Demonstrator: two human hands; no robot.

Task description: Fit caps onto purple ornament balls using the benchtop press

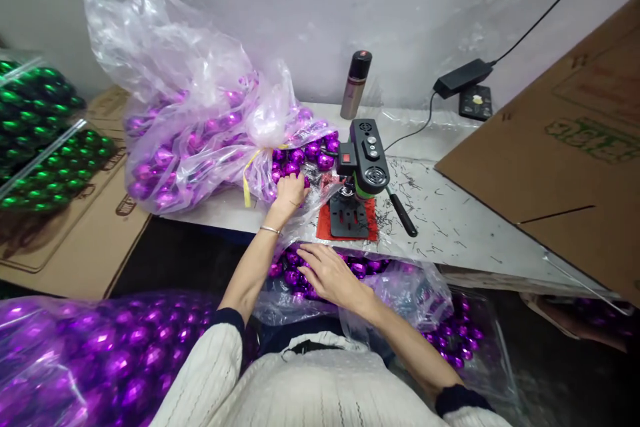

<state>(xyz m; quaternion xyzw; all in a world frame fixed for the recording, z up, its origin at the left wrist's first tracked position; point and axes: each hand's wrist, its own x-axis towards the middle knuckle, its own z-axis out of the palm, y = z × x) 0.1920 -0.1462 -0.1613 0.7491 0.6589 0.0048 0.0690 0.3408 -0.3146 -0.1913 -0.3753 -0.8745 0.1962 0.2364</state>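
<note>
The left hand (290,192) reaches forward, back of the hand up, with its fingers bent down onto the purple balls (296,156) at the mouth of the clear bag (193,167), just left of the machine (370,155). Whether its grip closes on a ball cannot be told. The left forearm slants up and inward, a bracelet at the wrist.

The right hand (327,275) is palm down in front of the machine, over more purple balls in the open plastic bag (420,293) near the lap. Its grip is loose, fingers slightly bent and parted; the forearm comes in from the lower right.

The machine stands upright on a red mat (324,221) on the white surface (430,223), its black handle (403,215) tilted down at its right side. Dark snippets lie around it. A spray can (356,87) stands behind it, a power adapter (463,77) lies behind and to its right, and a cardboard box (565,140) is farther right. Bagged green balls (45,140) are well left of it.
</note>
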